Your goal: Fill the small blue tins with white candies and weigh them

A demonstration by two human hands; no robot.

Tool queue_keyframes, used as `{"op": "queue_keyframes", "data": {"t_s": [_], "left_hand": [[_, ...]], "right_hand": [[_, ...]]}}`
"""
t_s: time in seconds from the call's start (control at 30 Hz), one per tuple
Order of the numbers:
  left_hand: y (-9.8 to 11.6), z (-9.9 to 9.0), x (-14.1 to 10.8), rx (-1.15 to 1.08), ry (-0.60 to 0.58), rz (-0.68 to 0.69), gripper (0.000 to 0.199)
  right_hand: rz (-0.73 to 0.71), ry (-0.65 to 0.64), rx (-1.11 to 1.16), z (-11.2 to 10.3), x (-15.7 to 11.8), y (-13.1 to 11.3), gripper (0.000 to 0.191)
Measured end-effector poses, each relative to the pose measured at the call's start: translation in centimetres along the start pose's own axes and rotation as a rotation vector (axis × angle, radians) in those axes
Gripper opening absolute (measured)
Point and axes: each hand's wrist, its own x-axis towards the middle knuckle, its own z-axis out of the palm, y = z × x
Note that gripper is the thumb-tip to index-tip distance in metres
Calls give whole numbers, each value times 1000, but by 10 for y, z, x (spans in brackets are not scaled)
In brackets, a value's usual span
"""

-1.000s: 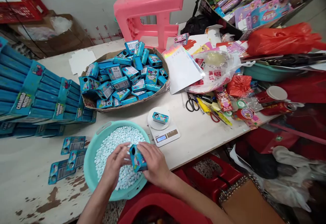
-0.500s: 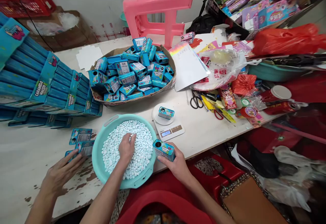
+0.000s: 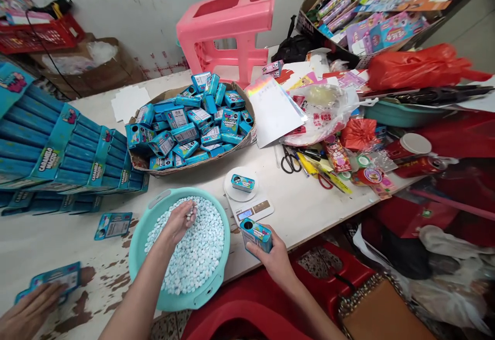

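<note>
At the left edge of the frame, tall blue printed cardboard racks stand on the white, stained counter. Below them, a co-worker's hand lies over flat blue card packs at the lower left; a single flat blue pack rests nearer the basin. In the round turquoise plastic basin, below centre, the left hand has its fingers curled, mostly closed, round a few small pale sweets. Above, a cardboard tray holds many small blue boxes. Right of the basin, a white digital scale bears a blue box, its long axis running left to right. Just below the scale, the right hand grips another, blue rectangular box between thumb and fingers; its round dark opening faces up near the left end, and its long axis slopes down rightward. Black-handled scissors lie farther right.
</note>
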Motion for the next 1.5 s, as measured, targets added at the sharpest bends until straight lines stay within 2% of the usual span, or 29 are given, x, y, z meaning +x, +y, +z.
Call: {"op": "queue_keyframes", "data": {"t_s": [0.07,0.17,0.27,0.33,0.43,0.53,0.63,0.7,0.77,0.83,0.9,1.0,1.03,1.07,1.13,1.2,1.27,1.33,1.37,1.43,1.47,1.5], "left_hand": [[19,33,9,157,-113,36,32],[45,84,26,545,-205,230,27],[58,120,42,1006,-147,424,20],[58,134,51,1239,-96,451,17],[51,140,59,1358,-64,461,22],[48,130,59,1251,-57,490,25],[50,95,42,1161,26,476,30],[51,64,22,1251,64,353,36],[49,38,1,1383,48,221,35],[45,30,-10,1426,23,236,30],[39,46,-6,1369,6,419,31],[31,99,25,1330,-68,722,48],[30,117,38,1368,-106,764,55],[29,131,50,1406,-151,759,52],[33,143,64,1424,-152,719,36],[41,130,55,1379,-24,703,25],[52,93,24,1320,172,709,29],[62,39,-19,1284,403,672,41],[64,7,-39,1256,606,624,48],[61,-60,-69,1240,987,359,61],[56,-92,-76,1228,1107,193,66],[47,-122,-78,1209,1172,47,67]], "right_hand": [[18,13,-2,-9,4,1,41],[36,39,10,-22,10,3,42],[38,69,20,-37,13,7,41],[40,94,15,-45,15,10,40],[51,123,16,-55,16,13,41],[55,136,38,-59,17,14,40],[53,137,52,-60,18,12,40],[52,134,46,-58,17,10,41],[50,125,42,-56,17,9,42],[45,111,40,-53,18,9,43],[39,96,40,-49,18,9,43],[44,70,34,-41,18,9,44],[48,63,27,-39,18,9,44],[54,57,17,-37,17,9,45],[68,55,-3,-36,15,9,47],[86,65,-22,-36,14,10,47],[106,84,-49,-39,13,11,45],[125,100,-68,-41,14,12,44],[135,106,-67,-41,14,12,44],[158,121,-39,-39,16,12,44],[170,130,-20,-37,17,11,44],[181,139,-1,-34,18,10,45]]}}
